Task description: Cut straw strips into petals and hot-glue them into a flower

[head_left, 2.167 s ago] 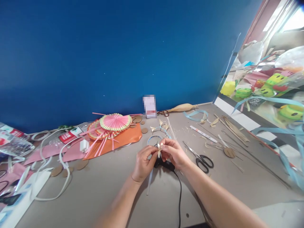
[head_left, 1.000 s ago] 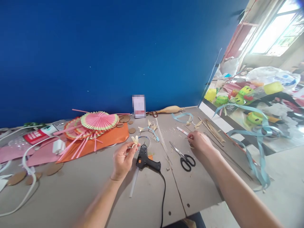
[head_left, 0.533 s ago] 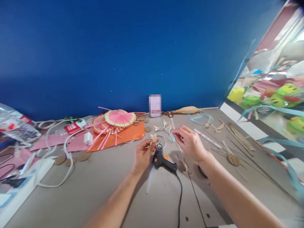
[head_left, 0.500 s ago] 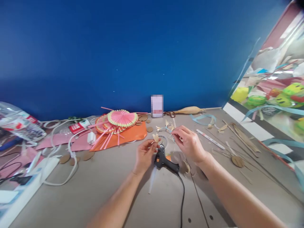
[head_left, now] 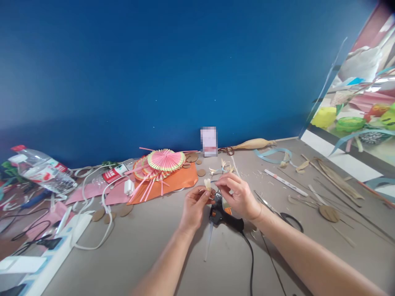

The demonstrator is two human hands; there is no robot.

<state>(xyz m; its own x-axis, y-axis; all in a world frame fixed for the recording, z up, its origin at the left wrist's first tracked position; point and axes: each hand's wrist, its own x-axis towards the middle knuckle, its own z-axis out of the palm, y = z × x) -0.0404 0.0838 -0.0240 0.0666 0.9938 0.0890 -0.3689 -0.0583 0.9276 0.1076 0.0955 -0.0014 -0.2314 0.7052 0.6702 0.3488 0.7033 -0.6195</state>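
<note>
My left hand (head_left: 194,205) pinches a small cream petal piece (head_left: 207,183) between thumb and fingers, held up above the table. My right hand (head_left: 236,194) is close beside it on the right, its fingertips pinched together at the same piece; what it holds is too small to name. Right under both hands a black glue gun (head_left: 224,216) lies on the grey table (head_left: 148,255), with a clear glue stick (head_left: 208,242) at its back end and a black cord (head_left: 250,259) running toward me.
Black scissors (head_left: 284,213) lie right of my right hand. Pink pleated paper fans (head_left: 163,161) rest on orange paper (head_left: 179,183) at the back. A plastic bottle (head_left: 40,169), white cords and a power strip (head_left: 52,255) crowd the left. Straw strips, cardboard discs and blue ribbon scatter right.
My right hand reached out right toward the scissors, then came back to the petal piece in my left hand. The head view has swung left again.
</note>
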